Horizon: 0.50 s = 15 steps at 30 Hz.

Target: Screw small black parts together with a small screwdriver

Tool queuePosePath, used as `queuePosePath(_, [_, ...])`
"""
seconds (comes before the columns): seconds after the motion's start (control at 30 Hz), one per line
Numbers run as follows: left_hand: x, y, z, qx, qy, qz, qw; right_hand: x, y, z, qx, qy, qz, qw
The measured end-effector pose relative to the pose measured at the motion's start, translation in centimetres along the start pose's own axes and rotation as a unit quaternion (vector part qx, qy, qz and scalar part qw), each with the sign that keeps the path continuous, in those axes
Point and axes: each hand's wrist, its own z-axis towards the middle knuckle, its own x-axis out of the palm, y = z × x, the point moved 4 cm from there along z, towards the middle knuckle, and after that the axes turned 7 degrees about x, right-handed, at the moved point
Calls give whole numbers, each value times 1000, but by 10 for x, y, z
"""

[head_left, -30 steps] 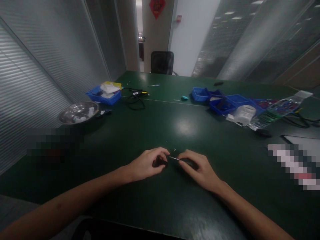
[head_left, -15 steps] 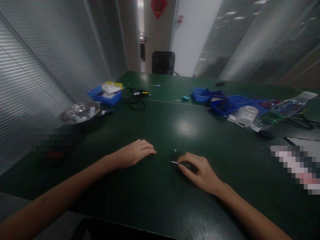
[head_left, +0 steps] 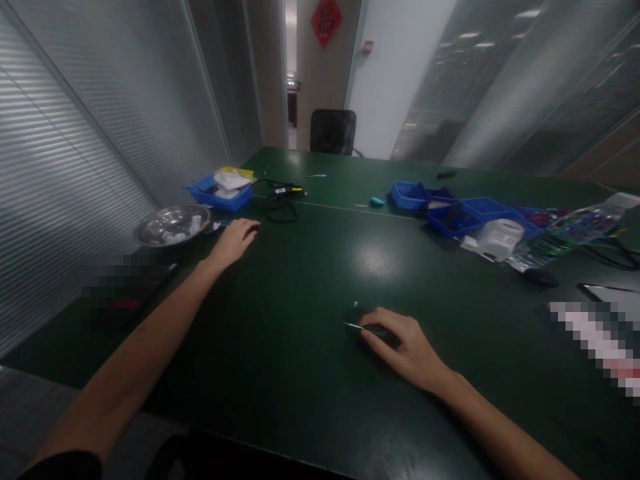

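My left hand (head_left: 231, 244) is stretched forward over the left side of the table, its fingers loosely extended and nothing visible in them. Just beyond it lie a small dark item (head_left: 216, 227) with pale marks, partly covered by the hand, and a shiny metal bowl (head_left: 150, 231) with white scraps inside. Low on the table, my right hand (head_left: 403, 343) is closed around a slim tool (head_left: 355, 326) with a thin metal tip and a dark handle. The tip points left; its exact kind is unclear. A tiny white bit (head_left: 355, 304) lies above the tip.
A blue basket (head_left: 235, 203) with white tissue stands at the back left, near a black cable (head_left: 281, 219). Several blue trays (head_left: 440, 227), a white device (head_left: 500, 239) and a lying plastic bottle (head_left: 560, 240) occupy the right. A turquoise piece (head_left: 377, 201) sits at the back.
My left hand has moved forward and left, from the middle of the table towards the metal bowl. My right hand stays in place with the tool. The view has shifted slightly.
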Motion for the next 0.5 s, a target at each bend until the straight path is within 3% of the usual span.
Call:
queuePosePath(0.1, [-8,-9,-5,-28,-26,28,999,-1,1,0,-1,-2,0,1000])
queuePosePath(0.2, [-17,-1,-15,-103,-63,65,991,-1,1,1,-1,3,1,1000])
queuePosePath(0.27, [-16,9,-20,-142,-40,64,987,-1,1,0,-3,6,2,1000])
queuePosePath(0.37, [-11,20,-21,-150,17,39,988,-1,1,0,-9,4,3,1000])
queuePosePath(0.5, [-11,16,-15,-121,14,32,992,-1,1,0,-14,-1,4,1000])
